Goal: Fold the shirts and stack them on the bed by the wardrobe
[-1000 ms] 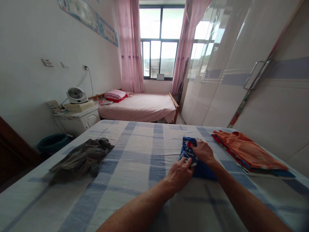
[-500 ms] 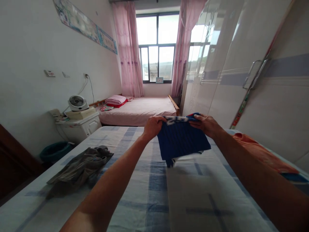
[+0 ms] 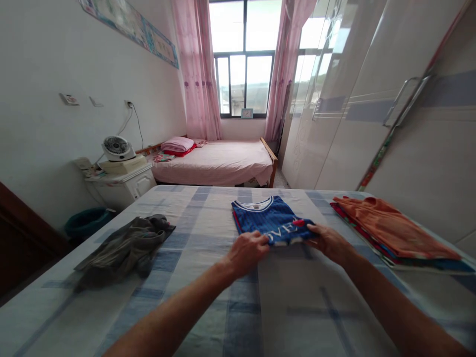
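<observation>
Two bare forearms, no sleeves in view. Left hand (image 3: 247,252) and right hand (image 3: 327,242) ungloved; no rings, watch or bands to be seen on wrists or fingers.

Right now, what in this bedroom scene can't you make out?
All in the head view:
- Blue jersey: lettering partly covered by left hand and right hand.
- Folded stack: lower garments hidden under the orange top one.
- Wall banner: print too small, top cut off.
- Grey garment: crumpled, type unclear.
</observation>
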Action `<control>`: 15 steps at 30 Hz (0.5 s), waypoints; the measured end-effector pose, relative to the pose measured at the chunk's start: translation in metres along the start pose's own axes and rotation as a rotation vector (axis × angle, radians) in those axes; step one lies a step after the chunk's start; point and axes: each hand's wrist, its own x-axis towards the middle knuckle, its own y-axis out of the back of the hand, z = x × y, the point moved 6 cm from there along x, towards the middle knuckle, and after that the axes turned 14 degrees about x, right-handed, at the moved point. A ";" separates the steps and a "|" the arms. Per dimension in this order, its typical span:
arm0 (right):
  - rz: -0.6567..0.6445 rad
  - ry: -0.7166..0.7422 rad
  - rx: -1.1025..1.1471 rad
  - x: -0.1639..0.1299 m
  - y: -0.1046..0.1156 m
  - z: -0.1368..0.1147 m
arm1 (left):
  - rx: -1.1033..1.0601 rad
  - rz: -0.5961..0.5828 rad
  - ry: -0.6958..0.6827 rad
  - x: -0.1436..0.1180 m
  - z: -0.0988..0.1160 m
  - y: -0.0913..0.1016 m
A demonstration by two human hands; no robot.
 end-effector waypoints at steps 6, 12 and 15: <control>-0.019 0.053 -0.015 -0.019 0.008 0.022 | -0.071 0.051 0.116 -0.017 0.022 -0.020; -0.089 -0.085 0.340 -0.044 -0.040 0.055 | -0.135 0.273 0.249 -0.023 0.009 -0.010; -0.151 -0.111 0.316 -0.044 -0.063 0.062 | -0.129 0.304 0.226 -0.027 0.011 -0.014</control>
